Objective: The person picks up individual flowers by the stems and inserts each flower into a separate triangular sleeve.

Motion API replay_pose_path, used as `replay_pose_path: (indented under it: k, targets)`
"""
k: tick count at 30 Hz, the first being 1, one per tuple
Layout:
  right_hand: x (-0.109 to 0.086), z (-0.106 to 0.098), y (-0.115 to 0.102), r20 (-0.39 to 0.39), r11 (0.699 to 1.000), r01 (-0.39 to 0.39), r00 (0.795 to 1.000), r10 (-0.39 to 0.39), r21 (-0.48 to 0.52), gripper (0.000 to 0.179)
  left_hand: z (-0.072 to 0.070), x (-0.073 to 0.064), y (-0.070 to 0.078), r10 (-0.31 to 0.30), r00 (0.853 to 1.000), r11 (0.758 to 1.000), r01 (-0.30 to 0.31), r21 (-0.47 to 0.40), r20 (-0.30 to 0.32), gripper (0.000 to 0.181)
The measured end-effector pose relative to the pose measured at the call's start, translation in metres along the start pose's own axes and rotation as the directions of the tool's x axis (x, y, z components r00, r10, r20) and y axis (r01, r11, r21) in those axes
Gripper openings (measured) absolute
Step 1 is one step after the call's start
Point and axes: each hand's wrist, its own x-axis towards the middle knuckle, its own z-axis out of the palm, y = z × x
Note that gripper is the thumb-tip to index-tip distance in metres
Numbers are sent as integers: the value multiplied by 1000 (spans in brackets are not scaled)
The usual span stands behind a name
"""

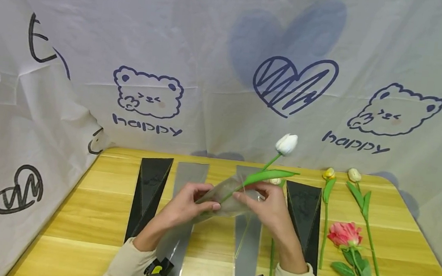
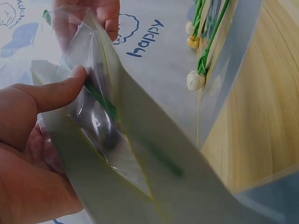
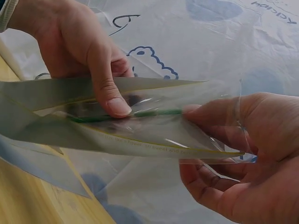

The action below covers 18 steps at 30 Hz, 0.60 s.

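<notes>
A grey flower sleeve (image 2: 173, 135) with a clear front is held raised over the table by both hands. In the head view, a white tulip (image 1: 286, 144) slants up out of its wide end, the long green leaf (image 1: 269, 175) outside and the lower stem (image 3: 156, 113) seen within. My left hand (image 1: 185, 205) grips the sleeve lower down, thumb on the clear film and fingers behind. At the mouth, my right hand (image 1: 268, 203) holds the clear edge, its thumb tip at the stem and its fingers curled below the sleeve.
On the wooden table (image 1: 88, 205) lie black sleeves (image 1: 151, 189) (image 1: 304, 205) and grey sleeves (image 1: 192, 171) (image 1: 248, 240). To the right are a yellow tulip (image 1: 328, 174), a white one (image 1: 354, 175) and a pink rose (image 1: 345, 234). Another white tulip (image 1: 275, 181) shows behind my right hand.
</notes>
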Motion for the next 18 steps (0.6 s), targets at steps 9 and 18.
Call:
replay_pose_path:
  k: [9,18]
  targets:
    - [0,2,0,73,1000,7,997,-5,-28,17,0,-2,2,11,1000,1000,-11,16,-17,15]
    - [-2,-20,-1,67,997,41,997,-44,59,22,-1,0,0,12,1000,1000,-12,-11,-19,8]
